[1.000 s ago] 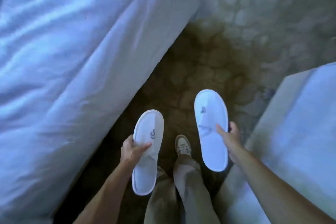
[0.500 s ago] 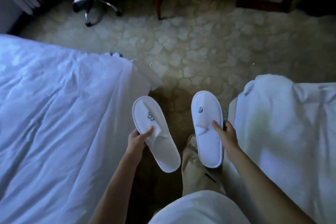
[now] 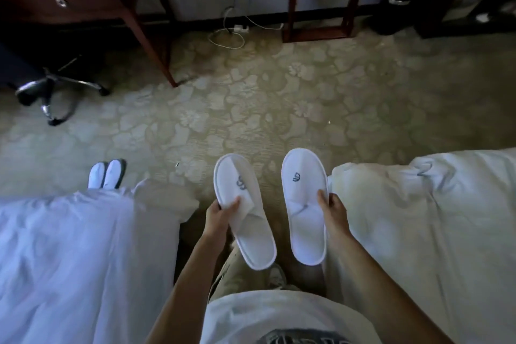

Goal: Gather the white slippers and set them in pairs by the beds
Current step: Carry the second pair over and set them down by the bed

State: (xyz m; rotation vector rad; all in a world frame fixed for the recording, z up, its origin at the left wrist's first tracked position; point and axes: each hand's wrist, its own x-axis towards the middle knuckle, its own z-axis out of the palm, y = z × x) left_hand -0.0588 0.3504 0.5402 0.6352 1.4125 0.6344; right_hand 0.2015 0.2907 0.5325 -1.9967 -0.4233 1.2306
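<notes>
I stand in the gap between two beds. My left hand [image 3: 222, 211] grips a white slipper [image 3: 245, 215] by its strap edge, toe end toward me, tilted slightly left. My right hand [image 3: 332, 208] holds a second white slipper [image 3: 304, 204] by its right side, roughly parallel to the first. Both carry a small grey logo on the insole and hang above the carpet. Another pair of white slippers [image 3: 106, 174] lies side by side on the floor at the foot of the left bed [image 3: 69, 246]. The right bed [image 3: 418, 218] is beside my right arm.
Patterned beige carpet [image 3: 265, 103] stretches ahead. A desk with dark wooden legs [image 3: 156, 36] and an office chair base [image 3: 53, 92] stand at the far left. A wooden stand [image 3: 315, 8], white cables [image 3: 231, 31] and a black bin [image 3: 396, 8] line the far wall.
My view has lifted from the gap between the beds toward the room ahead, revealing the desk, far wall and the pair on the floor. Both hands kept their slippers; the left one turned slightly.
</notes>
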